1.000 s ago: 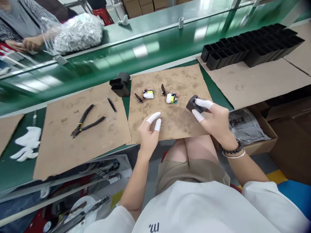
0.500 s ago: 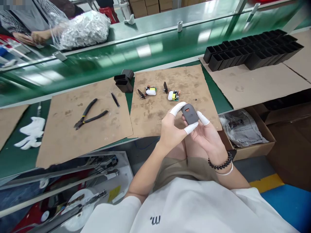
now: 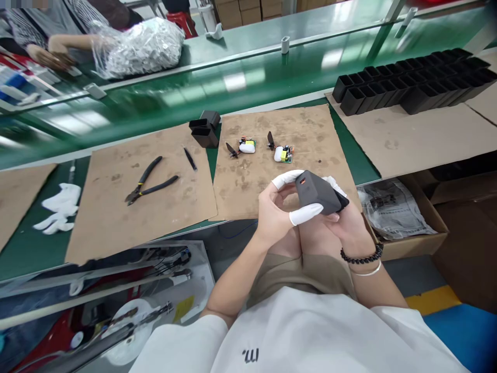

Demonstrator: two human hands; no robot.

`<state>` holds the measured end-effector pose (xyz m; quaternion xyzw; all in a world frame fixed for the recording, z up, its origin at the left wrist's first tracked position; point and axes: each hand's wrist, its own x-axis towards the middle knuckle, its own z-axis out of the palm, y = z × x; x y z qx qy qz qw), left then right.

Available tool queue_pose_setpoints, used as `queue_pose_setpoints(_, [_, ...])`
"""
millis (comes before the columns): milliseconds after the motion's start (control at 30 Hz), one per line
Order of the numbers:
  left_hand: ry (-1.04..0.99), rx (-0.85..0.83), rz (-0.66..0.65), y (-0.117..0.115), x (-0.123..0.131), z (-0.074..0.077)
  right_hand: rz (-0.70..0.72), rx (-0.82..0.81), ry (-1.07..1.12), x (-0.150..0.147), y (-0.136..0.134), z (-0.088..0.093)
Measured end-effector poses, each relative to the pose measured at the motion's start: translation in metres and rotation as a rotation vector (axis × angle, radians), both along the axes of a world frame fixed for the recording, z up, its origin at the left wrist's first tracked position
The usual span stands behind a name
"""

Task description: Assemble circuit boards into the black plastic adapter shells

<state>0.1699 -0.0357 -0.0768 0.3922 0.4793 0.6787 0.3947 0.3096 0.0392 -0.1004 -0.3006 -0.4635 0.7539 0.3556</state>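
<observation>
Both my hands hold a dark grey charger housing (image 3: 320, 194) over the near edge of the middle cardboard sheet (image 3: 252, 171). My left hand (image 3: 274, 212) pinches its port end with white finger cots on thumb and forefinger. My right hand (image 3: 347, 220) cradles it from below and behind, fingers wrapped around it. Two small circuit boards with white parts (image 3: 247, 146) (image 3: 283, 154) lie on the sheet just beyond, each with a black plug piece beside it.
Black pliers (image 3: 149, 182) lie on the left cardboard sheet, white gloves (image 3: 58, 210) further left. Two black housings (image 3: 205, 129) stand by the green conveyor (image 3: 233, 77). Rows of black housings (image 3: 411, 85) sit far right. Another person's hands (image 3: 50, 52) work by a plastic bag at far left.
My right hand lifted the housing off the cardboard and brought it toward me. My left hand came over and gripped its port end; the housing is now tilted on its side.
</observation>
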Motion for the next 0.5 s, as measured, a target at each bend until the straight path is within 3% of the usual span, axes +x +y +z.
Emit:
queue_pose_setpoints(167, [-0.289, -0.158, -0.081, 0.003, -0.011, -0.021, -0.113, 0.464, -0.202, 0.020, 0.019, 0.013])
queue_pose_setpoints(300, [-0.628, -0.308, -0.170, 0.004, -0.020, -0.033, 0.057, 1.015, -0.375, 0.031, 0.033, 0.034])
queue_pose_setpoints(400, [-0.751, -0.313, -0.155, 0.008, -0.024, -0.035, 0.259, 1.202, -0.465, 0.023, 0.035, 0.052])
queue_pose_setpoints(500, [-0.725, -0.283, -0.147, 0.010, -0.026, -0.032, 0.312, 1.269, -0.550, 0.002, 0.042, 0.064])
